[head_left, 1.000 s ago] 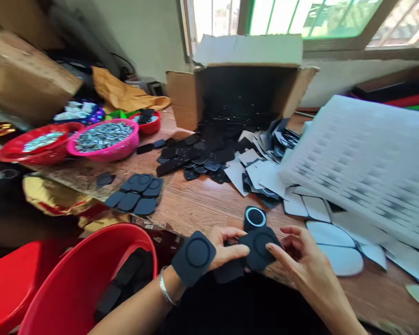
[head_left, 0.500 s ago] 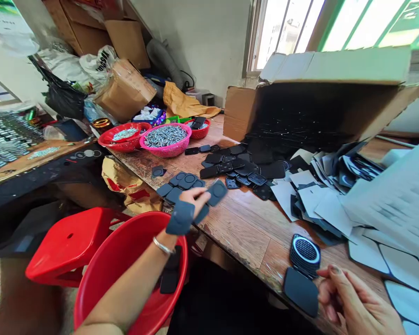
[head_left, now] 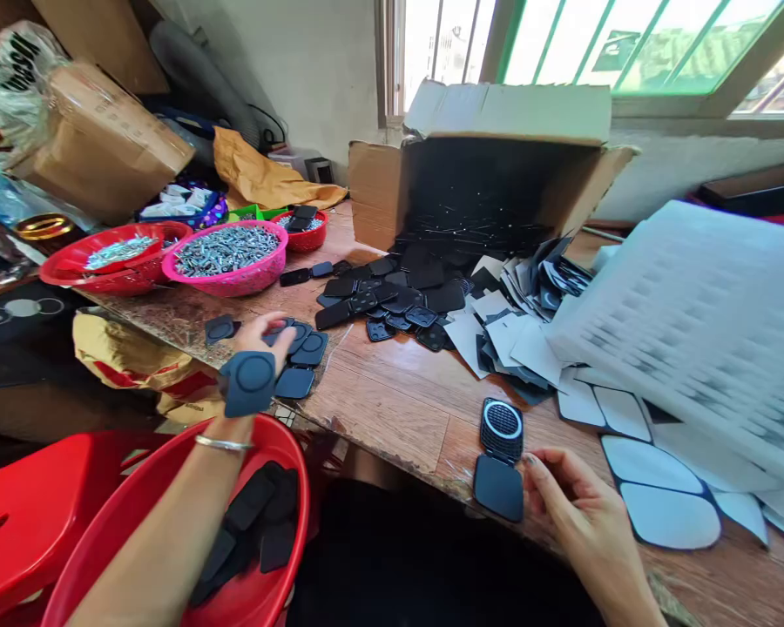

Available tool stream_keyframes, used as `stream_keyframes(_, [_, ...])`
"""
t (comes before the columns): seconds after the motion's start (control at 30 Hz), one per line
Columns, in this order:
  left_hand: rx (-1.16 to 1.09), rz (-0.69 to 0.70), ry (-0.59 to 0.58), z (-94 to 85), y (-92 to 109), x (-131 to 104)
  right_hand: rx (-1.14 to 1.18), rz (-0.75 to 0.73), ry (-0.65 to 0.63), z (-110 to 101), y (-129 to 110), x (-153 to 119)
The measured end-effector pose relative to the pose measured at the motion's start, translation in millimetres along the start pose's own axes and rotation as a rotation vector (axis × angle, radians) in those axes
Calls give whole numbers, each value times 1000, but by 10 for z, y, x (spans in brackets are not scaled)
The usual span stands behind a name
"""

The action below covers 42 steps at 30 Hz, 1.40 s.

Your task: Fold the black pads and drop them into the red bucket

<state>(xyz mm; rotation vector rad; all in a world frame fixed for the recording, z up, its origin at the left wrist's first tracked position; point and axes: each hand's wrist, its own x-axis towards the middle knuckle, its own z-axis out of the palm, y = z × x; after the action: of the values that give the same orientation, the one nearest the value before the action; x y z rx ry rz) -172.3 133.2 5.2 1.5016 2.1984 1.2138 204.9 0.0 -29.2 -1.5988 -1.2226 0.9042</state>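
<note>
My left hand [head_left: 266, 338] is stretched over a group of dark hinged pads [head_left: 310, 348] with raised rings, near the table's left edge. Its thumb and fingers are apart around one of the pads; I see no firm grip. Over the wrist sits a dark square piece with a ring [head_left: 252, 383]. My right hand [head_left: 578, 509] is low on the right, fingers curled and pinched; what they hold, if anything, is hidden. Its fingertips are at the edge of an unfolded hinged pad [head_left: 498, 488], whose upper panel shows a white ring over a mesh pattern.
A heap of black hinged parts [head_left: 398, 300] lies before an open cardboard box [head_left: 375, 196]. Grey-white sheets [head_left: 523, 340] and a large white stack [head_left: 686, 296] are at right. A pink basket [head_left: 235, 280] holds metal pieces. Below stand a red tub [head_left: 304, 505] and red stool [head_left: 32, 488].
The view has turned right. My left hand has let go of a hinged pad, which lies with the others, and has moved over the group. My right hand stays beside the unfolded pad.
</note>
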Motion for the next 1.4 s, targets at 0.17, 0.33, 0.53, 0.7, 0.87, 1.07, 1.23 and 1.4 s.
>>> stream_keyframes(0.17, [-526,-19,-511,730,726,-877,-86,-319,51,122,-177,-67])
stream_keyframes(0.33, [-792,-27,-813,1147,1217,-1479,-136,-541,8,179,-317,-121])
stream_keyframes(0.53, [-878,-43,-976,1334,1348,-1686,-200,-673,88,107,-374,-34])
stream_keyframes(0.7, [-696,60,-965,1434,1338,-1725,-208,-751,116,43,-426,-73])
stream_keyframes(0.87, [-637,9,-874,1364,1473,-1720,-286,-1010,181,-50,-383,-306])
stream_keyframes(1.07, [-702,-50,-809,1364,1465,-1589,-363,-1135,60,-273,-453,-589])
stream_keyframes(1.23, [-410,314,-822,1282,1381,-1782,-62,-674,213,-371,-412,-453])
stream_keyframes(1.4, [-18,588,-850,1094,1263,-2056,439,43,215,-452,-120,-47])
